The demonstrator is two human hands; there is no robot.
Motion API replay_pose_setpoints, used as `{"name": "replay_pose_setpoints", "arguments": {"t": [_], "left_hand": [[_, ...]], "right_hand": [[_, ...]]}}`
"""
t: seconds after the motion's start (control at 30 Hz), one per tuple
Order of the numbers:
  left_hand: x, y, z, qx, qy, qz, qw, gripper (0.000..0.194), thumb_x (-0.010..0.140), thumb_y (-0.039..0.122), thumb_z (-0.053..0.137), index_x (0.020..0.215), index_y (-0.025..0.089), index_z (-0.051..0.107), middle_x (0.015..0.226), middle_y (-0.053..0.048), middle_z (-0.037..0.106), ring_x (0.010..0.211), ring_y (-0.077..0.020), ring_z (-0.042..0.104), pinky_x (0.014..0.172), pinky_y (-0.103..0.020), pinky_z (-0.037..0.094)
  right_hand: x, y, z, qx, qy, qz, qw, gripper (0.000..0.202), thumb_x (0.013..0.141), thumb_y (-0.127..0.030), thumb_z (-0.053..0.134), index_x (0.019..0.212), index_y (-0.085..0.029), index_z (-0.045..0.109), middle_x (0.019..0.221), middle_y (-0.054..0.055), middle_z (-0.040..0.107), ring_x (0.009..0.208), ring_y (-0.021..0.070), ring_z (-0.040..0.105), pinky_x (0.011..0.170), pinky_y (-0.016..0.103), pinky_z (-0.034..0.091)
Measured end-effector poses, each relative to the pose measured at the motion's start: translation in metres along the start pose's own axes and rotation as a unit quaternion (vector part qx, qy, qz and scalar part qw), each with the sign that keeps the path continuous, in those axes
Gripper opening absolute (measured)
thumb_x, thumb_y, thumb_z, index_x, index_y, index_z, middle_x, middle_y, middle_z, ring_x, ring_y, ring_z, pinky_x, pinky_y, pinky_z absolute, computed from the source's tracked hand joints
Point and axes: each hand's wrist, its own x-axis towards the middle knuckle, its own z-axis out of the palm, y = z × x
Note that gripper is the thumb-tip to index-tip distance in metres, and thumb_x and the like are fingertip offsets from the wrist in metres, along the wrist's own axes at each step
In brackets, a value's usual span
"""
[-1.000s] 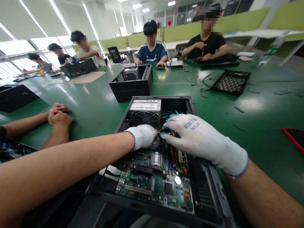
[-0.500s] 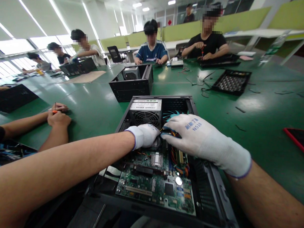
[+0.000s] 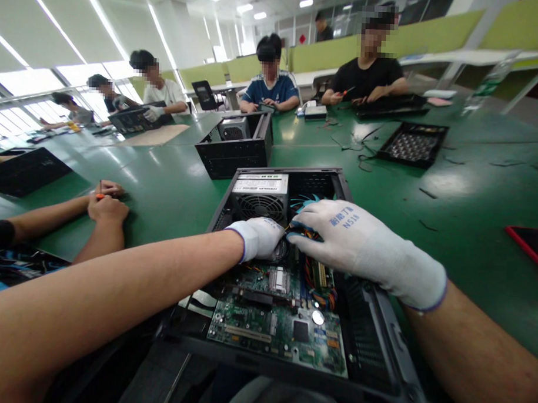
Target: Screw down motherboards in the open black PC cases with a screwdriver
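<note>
An open black computer case [image 3: 381, 340] stands before me, with a green motherboard [image 3: 286, 334], a grey power supply [image 3: 260, 192] and a cyan fan [image 3: 305, 203] inside. White gloves cover both my hands. My left hand [image 3: 264, 238] is closed just below the power supply, its fingertips at a thin yellow wire. Across from it, my right hand [image 3: 338, 236] curls its thumb and fingers around coloured wires [image 3: 309, 233] beside the fan. Their exact ends are hidden by the gloves. Black coiled cables [image 3: 278, 253] lie beneath my left hand.
Another open case [image 3: 235, 150] stands beyond mine on the green table [image 3: 163, 192]. A black perforated panel [image 3: 414, 145] lies at right, near loose strips. At left, a co-worker's hands [image 3: 107, 207] hold an orange-handled screwdriver. Several people work around the table.
My hands stay almost in place at the wires. The view has shifted slightly. Across the table, the person in black has lowered a screwdriver, and the person in blue has brought both hands together.
</note>
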Motion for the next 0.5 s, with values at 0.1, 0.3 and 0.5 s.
{"name": "replay_pose_setpoints", "arguments": {"t": [0.1,0.3,0.5], "left_hand": [[0.0044,0.0013,0.0007,0.011,-0.016,0.001,1.0,0.039,0.081,0.035,0.074,0.115,0.016,0.073,0.119,-0.014,0.074,0.11,-0.0299,0.07,0.1,-0.037,0.054],[0.0068,0.0022,-0.002,0.003,-0.015,0.017,1.0,0.037,0.071,0.035,0.081,0.103,0.019,0.076,0.112,-0.011,0.076,0.11,-0.0286,0.07,0.1,-0.035,0.053],[0.0072,-0.0014,-0.0032,0.042,-0.036,0.035,0.998,0.047,0.071,0.043,0.079,0.11,0.016,0.074,0.116,-0.015,0.075,0.104,-0.0324,0.071,0.093,-0.038,0.056]], "right_hand": [[0.0003,0.0004,0.0007,-0.003,0.004,0.002,1.0,0.039,0.101,-0.05,0.049,0.105,-0.018,0.07,0.103,0.011,0.072,0.1,0.0261,0.065,0.09,0.036,0.044],[0.0,0.0005,0.001,-0.004,0.012,0.003,1.0,0.038,0.1,-0.05,0.05,0.104,-0.018,0.071,0.103,0.011,0.073,0.099,0.0258,0.065,0.089,0.035,0.045],[-0.0012,0.0012,0.0013,0.001,0.01,0.0,1.0,0.038,0.1,-0.049,0.05,0.104,-0.017,0.071,0.102,0.011,0.073,0.097,0.0246,0.066,0.088,0.035,0.045]]}}
